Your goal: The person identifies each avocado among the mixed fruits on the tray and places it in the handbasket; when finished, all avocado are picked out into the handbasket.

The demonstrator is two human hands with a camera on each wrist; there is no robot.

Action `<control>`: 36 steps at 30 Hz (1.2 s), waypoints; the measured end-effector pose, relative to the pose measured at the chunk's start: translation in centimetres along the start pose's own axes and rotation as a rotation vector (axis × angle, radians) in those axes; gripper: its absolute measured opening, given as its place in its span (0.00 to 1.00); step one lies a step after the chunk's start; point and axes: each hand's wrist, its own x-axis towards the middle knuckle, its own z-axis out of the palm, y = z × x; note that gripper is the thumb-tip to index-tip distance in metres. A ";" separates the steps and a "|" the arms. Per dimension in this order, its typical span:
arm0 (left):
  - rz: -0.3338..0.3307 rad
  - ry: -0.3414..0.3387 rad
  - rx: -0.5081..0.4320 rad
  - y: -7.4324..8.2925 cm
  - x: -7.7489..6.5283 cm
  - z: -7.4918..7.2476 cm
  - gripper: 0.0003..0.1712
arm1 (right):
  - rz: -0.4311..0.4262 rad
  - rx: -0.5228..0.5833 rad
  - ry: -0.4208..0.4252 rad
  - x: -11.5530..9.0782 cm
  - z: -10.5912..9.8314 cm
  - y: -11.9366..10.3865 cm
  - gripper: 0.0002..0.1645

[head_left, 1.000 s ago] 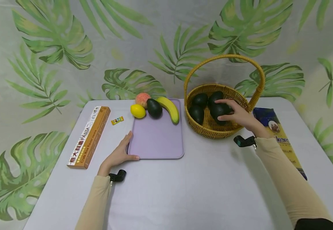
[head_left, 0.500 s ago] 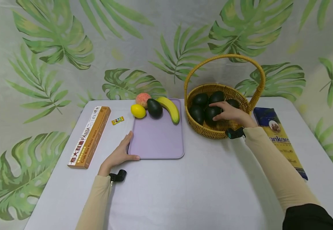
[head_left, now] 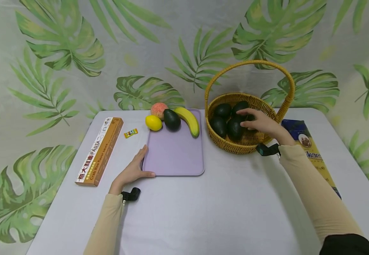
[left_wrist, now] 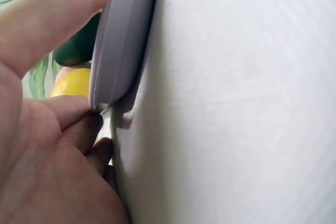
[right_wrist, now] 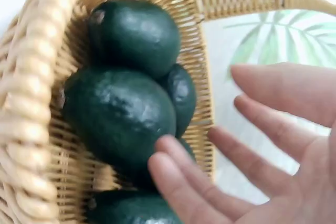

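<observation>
My right hand point(head_left: 262, 122) hovers over the wicker basket point(head_left: 229, 147) with fingers spread and nothing held. Several dark green avocados point(right_wrist: 121, 114) lie inside; in the right wrist view my fingertips point(right_wrist: 165, 163) overlap the nearest one. Part of another avocado is hidden behind that hand. At the front left corner of the lilac tray point(head_left: 174, 156), my left hand point(head_left: 132, 171) rests with its thumb along the front rim and fingers along the left side. The left wrist view shows the tray's rim point(left_wrist: 118, 40) between thumb and fingers.
On the tray's far end are a lemon point(head_left: 153, 123), a peach point(head_left: 159, 109), an avocado point(head_left: 172, 120) and a banana point(head_left: 188, 122). A pasta box point(head_left: 99, 152) and a small yellow wrapper point(head_left: 131, 133) lie left. A blue and yellow packet point(head_left: 308, 148) lies right, partly under my forearm.
My right hand has lowered an avocado into the front of the basket, let it go, and drawn back a little to the right. My left hand has stayed at the tray's corner.
</observation>
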 end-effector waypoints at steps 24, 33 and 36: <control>0.010 0.006 0.015 0.0 0.2 0.0 0.67 | -0.322 0.196 -0.139 4.7 8.9 -6.0 0.30; 0.019 0.008 0.011 0.0 0.1 0.0 0.68 | -0.348 0.202 -0.133 8.6 12.0 -6.4 0.32; 0.020 0.008 0.005 -0.1 0.1 0.0 0.68 | -0.410 0.155 -0.112 10.2 12.8 -6.7 0.32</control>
